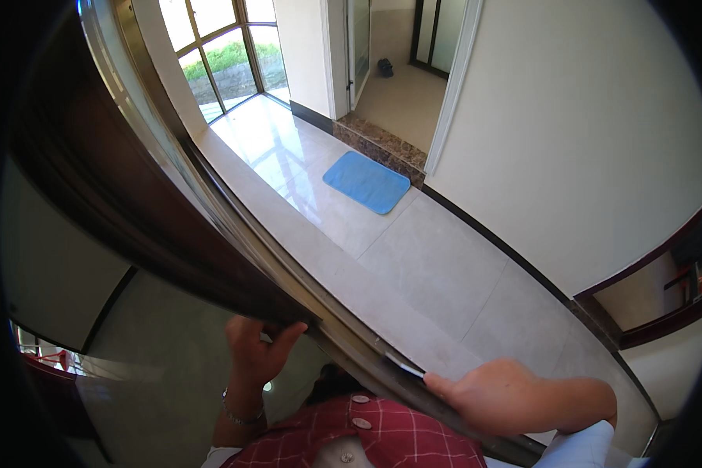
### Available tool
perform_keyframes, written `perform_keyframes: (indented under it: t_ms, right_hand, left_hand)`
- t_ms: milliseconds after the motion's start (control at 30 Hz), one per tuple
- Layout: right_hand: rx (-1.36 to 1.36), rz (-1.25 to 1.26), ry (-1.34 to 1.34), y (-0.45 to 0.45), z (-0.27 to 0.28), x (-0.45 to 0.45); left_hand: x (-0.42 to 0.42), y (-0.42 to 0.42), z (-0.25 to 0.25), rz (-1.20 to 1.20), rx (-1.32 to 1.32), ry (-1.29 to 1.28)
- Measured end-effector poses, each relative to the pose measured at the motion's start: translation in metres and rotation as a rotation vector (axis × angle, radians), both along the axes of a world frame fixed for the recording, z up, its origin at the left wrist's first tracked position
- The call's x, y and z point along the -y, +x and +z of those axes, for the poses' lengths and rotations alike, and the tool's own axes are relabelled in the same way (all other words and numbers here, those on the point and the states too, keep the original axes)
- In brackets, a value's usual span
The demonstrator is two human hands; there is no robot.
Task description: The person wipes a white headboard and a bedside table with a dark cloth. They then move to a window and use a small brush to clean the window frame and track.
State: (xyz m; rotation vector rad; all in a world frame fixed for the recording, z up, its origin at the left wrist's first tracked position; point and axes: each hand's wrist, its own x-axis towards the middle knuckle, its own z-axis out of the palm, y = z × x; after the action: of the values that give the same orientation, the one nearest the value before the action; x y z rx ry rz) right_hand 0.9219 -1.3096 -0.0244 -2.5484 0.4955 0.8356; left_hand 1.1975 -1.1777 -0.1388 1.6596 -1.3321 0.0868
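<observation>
My left hand (pixel 257 351) is raised at a dark brown wooden-looking door or window frame (pixel 210 257), its thumb against the frame's lower end and its other fingers curled at the edge. A bracelet (pixel 240 416) circles that wrist. My right hand (pixel 491 392) holds a slim, light-coloured flat tool (pixel 405 365), with the forefinger stretched along it. The tool's tip lies over a brownish metal track (pixel 351 345) that runs diagonally past my body. The rest of the tool is hidden in the hand. I cannot tell what kind it is.
Beyond the track lies a pale tiled floor (pixel 444 281) with a blue mat (pixel 367 182) before a brown marble doorstep (pixel 380 143). Dark shoes (pixel 385 68) sit inside that doorway. A paned window (pixel 228 64) is at the far end, and a white wall (pixel 573 128) stands at right.
</observation>
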Motion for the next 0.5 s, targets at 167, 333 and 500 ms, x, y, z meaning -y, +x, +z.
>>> perform_keyframes:
  t_ms: [167, 333, 500]
  right_hand:
    - [0.226, -0.079, 0.034, 0.053, 0.009, 0.039]
    - [0.682, -0.031, -0.033, 0.149, -0.07, 0.06]
    - [0.64, -0.036, -0.047, 0.227, -0.111, 0.068]
  left_hand:
    - [-0.002, 0.0, 0.001, 0.02, 0.001, 0.038]
    - [0.0, -0.004, 0.013, 0.014, -0.053, 0.084]
    - [0.005, -0.012, 0.014, 0.07, -0.171, 0.029]
